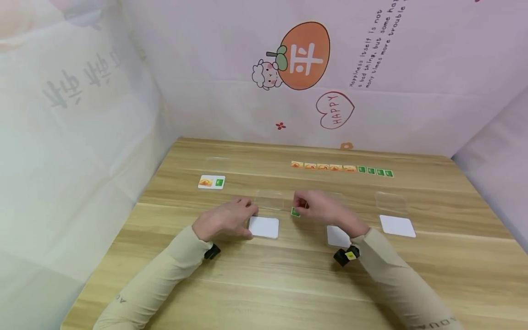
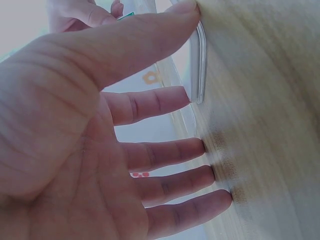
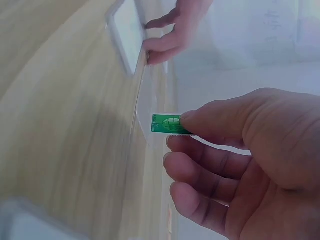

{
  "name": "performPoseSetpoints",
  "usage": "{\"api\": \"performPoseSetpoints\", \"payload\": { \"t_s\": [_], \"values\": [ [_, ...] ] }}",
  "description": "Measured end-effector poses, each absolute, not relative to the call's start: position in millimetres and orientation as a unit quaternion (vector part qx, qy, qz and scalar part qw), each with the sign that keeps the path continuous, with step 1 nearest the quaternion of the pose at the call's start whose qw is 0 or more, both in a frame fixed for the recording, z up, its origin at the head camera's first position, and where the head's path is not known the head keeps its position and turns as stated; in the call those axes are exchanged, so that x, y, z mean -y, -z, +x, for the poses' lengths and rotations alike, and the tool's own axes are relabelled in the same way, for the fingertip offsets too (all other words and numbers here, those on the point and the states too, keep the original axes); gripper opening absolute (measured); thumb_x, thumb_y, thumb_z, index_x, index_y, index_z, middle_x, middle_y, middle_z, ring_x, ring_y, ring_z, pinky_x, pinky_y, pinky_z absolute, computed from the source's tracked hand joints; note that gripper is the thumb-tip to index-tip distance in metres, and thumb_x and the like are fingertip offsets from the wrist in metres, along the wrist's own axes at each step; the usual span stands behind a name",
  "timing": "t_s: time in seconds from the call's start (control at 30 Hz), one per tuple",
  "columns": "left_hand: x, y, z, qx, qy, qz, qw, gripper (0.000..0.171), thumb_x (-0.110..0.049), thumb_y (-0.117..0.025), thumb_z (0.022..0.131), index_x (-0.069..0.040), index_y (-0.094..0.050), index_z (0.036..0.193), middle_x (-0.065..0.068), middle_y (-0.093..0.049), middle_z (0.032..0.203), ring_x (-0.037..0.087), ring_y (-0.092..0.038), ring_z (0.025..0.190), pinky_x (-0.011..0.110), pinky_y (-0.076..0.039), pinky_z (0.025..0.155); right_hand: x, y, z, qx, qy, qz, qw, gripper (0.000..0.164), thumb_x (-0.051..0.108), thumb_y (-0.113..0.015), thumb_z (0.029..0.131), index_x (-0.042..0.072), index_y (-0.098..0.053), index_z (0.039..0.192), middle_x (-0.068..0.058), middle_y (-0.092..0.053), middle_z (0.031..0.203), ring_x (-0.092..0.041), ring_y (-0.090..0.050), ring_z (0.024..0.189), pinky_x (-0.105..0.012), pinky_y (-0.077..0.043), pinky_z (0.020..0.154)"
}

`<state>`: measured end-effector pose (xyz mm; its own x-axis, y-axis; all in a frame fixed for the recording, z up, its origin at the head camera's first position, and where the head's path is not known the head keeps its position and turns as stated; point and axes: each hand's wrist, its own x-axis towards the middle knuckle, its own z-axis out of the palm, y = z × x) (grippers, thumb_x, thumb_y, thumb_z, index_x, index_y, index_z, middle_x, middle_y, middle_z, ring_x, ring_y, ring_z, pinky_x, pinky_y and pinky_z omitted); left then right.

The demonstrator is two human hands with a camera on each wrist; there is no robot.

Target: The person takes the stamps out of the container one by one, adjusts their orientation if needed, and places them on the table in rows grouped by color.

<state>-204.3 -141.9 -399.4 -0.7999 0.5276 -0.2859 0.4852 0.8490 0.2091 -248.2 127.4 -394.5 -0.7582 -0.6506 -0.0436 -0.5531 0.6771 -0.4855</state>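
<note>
My right hand (image 1: pixel 321 207) pinches a small green stamp (image 3: pixel 164 123) by one end between thumb and index finger, its printed face visible in the right wrist view. The other fingers of that hand are loosely bent. At the left end of a white card (image 1: pixel 264 227) with a clear rim, my left hand (image 1: pixel 226 218) rests its fingertips on the table. In the left wrist view its fingers are fairly straight, with thumb (image 2: pixel 150 45) and index fingertip right at the card's edge. A clear plastic cover (image 1: pixel 269 200) lies just behind this card.
Orange stamps (image 1: pixel 323 167) and green stamps (image 1: pixel 371 171) form a row at the back. A white card bearing an orange and a green stamp (image 1: pixel 219 182) lies at the left. Further white cards (image 1: pixel 398 226) and clear covers (image 1: pixel 391 202) lie to the right. A printed cloth (image 1: pixel 231 105) hangs behind the table.
</note>
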Motion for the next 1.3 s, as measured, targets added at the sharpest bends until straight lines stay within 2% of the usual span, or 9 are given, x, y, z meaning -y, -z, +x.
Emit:
{"api": "performPoseSetpoints", "payload": {
  "t_s": [0.47,0.77,1.07,1.3],
  "values": [
    [141,399,-205,-0.949,-0.05,0.261,0.172,0.055,-0.044,-0.075,0.084,-0.019,-0.054,0.128,0.007,-0.05,0.133,0.02,-0.049,0.114,0.039,-0.046,0.096,-149,382,-265,-0.922,0.174,-0.336,0.088,0.012,0.006,-0.066,0.09,0.012,-0.059,0.083,0.002,-0.06,0.074,-0.011,-0.051,0.067,-0.025,-0.043,0.06],
    [142,400,-204,-0.949,-0.046,0.262,0.171,0.055,-0.046,-0.074,0.084,-0.02,-0.053,0.128,0.006,-0.05,0.132,0.019,-0.049,0.112,0.038,-0.047,0.095,-162,372,-270,-0.924,0.172,-0.324,0.106,0.01,0.005,-0.065,0.091,0.01,-0.058,0.084,0.0,-0.058,0.076,-0.013,-0.052,0.069,-0.027,-0.044,0.061],
    [142,400,-205,-0.949,-0.042,0.26,0.174,0.055,-0.046,-0.074,0.085,-0.02,-0.053,0.129,0.006,-0.05,0.131,0.019,-0.05,0.113,0.038,-0.046,0.096,-177,366,-275,-0.926,0.163,-0.332,0.072,0.012,0.002,-0.065,0.089,0.011,-0.06,0.083,0.0,-0.06,0.076,-0.013,-0.052,0.069,-0.027,-0.045,0.061],
    [142,401,-205,-0.948,-0.046,0.261,0.175,0.055,-0.046,-0.075,0.084,-0.019,-0.053,0.128,0.007,-0.049,0.135,0.021,-0.05,0.116,0.04,-0.046,0.097,-189,364,-281,-0.932,0.155,-0.319,0.07,0.011,0.003,-0.067,0.088,0.01,-0.06,0.083,0.0,-0.059,0.076,-0.013,-0.051,0.068,-0.028,-0.043,0.06]
  ]
}}
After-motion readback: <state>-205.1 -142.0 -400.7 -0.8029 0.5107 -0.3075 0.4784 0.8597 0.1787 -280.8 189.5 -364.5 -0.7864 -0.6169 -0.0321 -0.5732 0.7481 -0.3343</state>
